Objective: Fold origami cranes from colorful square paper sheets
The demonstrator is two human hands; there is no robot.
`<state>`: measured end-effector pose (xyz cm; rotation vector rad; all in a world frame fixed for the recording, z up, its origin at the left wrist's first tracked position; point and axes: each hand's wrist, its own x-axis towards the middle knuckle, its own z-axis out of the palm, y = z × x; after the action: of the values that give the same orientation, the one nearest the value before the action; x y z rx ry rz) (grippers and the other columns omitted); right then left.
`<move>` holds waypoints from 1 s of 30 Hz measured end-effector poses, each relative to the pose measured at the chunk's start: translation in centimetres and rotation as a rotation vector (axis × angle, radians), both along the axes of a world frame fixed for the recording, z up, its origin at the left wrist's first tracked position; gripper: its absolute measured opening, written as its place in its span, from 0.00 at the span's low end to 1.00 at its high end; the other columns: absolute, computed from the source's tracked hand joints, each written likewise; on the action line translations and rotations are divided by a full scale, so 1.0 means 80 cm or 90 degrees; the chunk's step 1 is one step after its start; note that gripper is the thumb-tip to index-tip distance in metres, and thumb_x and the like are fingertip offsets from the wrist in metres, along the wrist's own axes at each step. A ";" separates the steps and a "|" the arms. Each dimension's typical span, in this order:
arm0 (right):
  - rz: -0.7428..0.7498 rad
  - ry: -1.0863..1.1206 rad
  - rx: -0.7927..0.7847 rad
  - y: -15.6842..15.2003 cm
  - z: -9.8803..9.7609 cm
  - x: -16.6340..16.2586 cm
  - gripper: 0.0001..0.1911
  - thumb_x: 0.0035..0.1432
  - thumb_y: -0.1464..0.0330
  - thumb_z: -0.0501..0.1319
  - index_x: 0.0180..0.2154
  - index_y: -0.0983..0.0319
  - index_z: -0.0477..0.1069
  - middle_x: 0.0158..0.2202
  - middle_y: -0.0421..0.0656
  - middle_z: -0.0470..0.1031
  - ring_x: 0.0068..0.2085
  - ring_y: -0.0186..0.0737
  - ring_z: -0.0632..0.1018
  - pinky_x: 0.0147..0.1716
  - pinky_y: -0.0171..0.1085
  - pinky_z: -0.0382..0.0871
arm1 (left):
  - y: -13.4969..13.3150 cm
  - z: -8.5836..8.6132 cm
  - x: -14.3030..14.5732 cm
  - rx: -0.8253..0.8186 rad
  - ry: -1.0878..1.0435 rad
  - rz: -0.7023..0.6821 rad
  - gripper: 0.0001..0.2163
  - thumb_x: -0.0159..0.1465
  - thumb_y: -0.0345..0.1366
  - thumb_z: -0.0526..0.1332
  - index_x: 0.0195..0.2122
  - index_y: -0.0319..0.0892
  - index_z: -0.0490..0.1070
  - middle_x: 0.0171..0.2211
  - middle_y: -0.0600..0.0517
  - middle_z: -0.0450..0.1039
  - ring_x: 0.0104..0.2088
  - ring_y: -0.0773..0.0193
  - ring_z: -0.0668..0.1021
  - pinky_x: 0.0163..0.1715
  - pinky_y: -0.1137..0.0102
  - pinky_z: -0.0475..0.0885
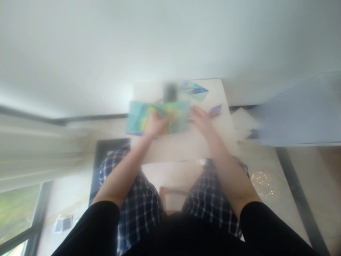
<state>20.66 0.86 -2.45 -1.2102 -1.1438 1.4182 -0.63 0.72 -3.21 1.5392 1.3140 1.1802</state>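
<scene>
Left hand (154,124): lies over the coloured sheet, thumb stretched to the right; its grip is blurred, so whether it pinches the paper cannot be told.
Right hand (199,116): at the sheet's right end, fingers a little bent; blur hides whether they touch the edge, and the state of this grip cannot be told either.
Coloured sheet (134,115): turquoise with yellow and some orange, long side running left to right, above the near-left part of the white desk, its left end reaching past the desk's left edge.
Folded paper (198,91): blue and pale green, pointed at the right, near the far edge of the desk.
Purple piece (215,111): small and pointed, just beside the right hand.
Dark object (170,91): directly beyond the sheet, too blurred to name.
Desk (176,151): pale, between the person and the wall (170,39).
Legs: checked trousers (144,202), knees apart at the desk's near side.
</scene>
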 end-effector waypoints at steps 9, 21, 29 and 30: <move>-0.032 0.021 -0.008 0.000 0.004 -0.002 0.25 0.45 0.47 0.66 0.40 0.55 0.70 0.39 0.38 0.75 0.39 0.35 0.76 0.36 0.34 0.73 | 0.002 -0.010 0.001 -0.043 0.009 0.004 0.34 0.56 0.48 0.68 0.61 0.47 0.59 0.43 0.46 0.75 0.44 0.53 0.80 0.47 0.54 0.76; -0.080 0.147 -0.045 0.003 0.006 -0.003 0.20 0.39 0.55 0.73 0.33 0.57 0.74 0.34 0.37 0.78 0.36 0.33 0.78 0.35 0.32 0.72 | -0.002 0.007 0.002 -0.165 -0.072 0.000 0.20 0.56 0.46 0.67 0.47 0.42 0.71 0.42 0.48 0.78 0.44 0.54 0.80 0.46 0.61 0.77; -0.075 0.133 -0.047 0.002 0.005 -0.003 0.20 0.43 0.52 0.70 0.34 0.58 0.73 0.34 0.38 0.78 0.35 0.34 0.79 0.35 0.34 0.73 | -0.005 0.023 0.003 -0.191 -0.079 0.003 0.17 0.56 0.44 0.67 0.43 0.40 0.74 0.41 0.47 0.80 0.42 0.55 0.81 0.43 0.64 0.78; -0.072 0.121 -0.043 0.002 0.005 -0.002 0.20 0.44 0.51 0.69 0.34 0.58 0.73 0.34 0.38 0.78 0.35 0.35 0.79 0.35 0.35 0.73 | -0.005 0.023 0.003 -0.191 -0.081 0.003 0.17 0.56 0.44 0.67 0.43 0.40 0.74 0.41 0.47 0.80 0.42 0.55 0.81 0.43 0.64 0.78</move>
<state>20.49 1.01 -2.07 -1.1413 -0.8897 1.4614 -0.37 0.31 -1.35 1.2273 1.3412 1.0138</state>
